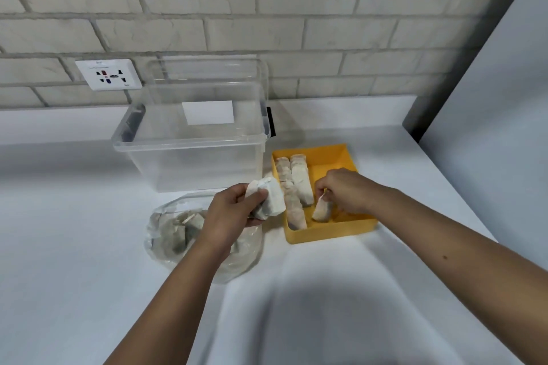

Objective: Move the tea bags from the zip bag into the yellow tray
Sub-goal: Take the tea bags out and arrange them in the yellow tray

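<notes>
Two rows of tea bags (293, 184) already lie along the left side of the yellow tray (326, 235). The right hand (344, 191) pinches a single tea bag (321, 210), its fingers closed on it, low inside the tray beside the rows; contact with the tray floor cannot be confirmed. The left hand (228, 216) grips a small stack (271, 200) of bags, fingers curled round it, above the zip bag (166, 234). That bag lies open on the worktop (74, 246) with several bags inside. Judgement: the task is partly done, with the held bags and the zip bag's contents outstanding.

Writing: the white label (207, 112) on the clear container (192, 157) appears blank. Print on the wall socket (108, 74) is too small to read. No brand is visible.
</notes>
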Available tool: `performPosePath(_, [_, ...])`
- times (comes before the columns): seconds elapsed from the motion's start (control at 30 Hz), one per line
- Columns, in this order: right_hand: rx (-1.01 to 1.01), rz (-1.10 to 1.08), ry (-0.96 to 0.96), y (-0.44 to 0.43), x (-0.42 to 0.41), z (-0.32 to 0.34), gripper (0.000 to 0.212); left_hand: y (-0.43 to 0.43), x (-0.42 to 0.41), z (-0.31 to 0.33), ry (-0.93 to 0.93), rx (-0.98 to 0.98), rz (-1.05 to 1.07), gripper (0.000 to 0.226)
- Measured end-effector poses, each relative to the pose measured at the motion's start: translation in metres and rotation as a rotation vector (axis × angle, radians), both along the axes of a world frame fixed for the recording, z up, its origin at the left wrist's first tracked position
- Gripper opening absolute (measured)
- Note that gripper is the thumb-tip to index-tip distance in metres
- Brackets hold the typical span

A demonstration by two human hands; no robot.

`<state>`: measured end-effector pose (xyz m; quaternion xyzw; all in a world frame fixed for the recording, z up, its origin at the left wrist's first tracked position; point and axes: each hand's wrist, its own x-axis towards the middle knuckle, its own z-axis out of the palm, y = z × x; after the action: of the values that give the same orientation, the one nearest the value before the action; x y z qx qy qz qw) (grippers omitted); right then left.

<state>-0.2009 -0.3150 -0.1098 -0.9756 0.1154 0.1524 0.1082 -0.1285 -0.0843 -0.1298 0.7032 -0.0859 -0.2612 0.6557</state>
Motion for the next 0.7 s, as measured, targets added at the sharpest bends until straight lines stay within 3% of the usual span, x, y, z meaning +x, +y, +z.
performPosePath(0.13, [-0.083,0.102,-0.02,-0.003,0.019,-0.018,0.018,-0.005,-0.001,-0.006,0.01,0.002,0.006,0.009])
performPosePath(0.43, [-0.01,0.022,-0.21,-0.007,0.052,-0.027,0.033,-0.009,0.002,-0.008,0.082,-0.036,0.019,0.012])
performPosePath(0.6, [0.012,0.006,-0.242,-0.006,0.053,-0.03,0.031,-0.011,0.003,-0.01,0.099,-0.035,0.015,0.016])
performPosePath(0.7, [0.237,-0.101,-0.435,-0.001,0.04,-0.021,0.016,-0.014,0.003,-0.008,0.107,-0.039,0.02,0.015])
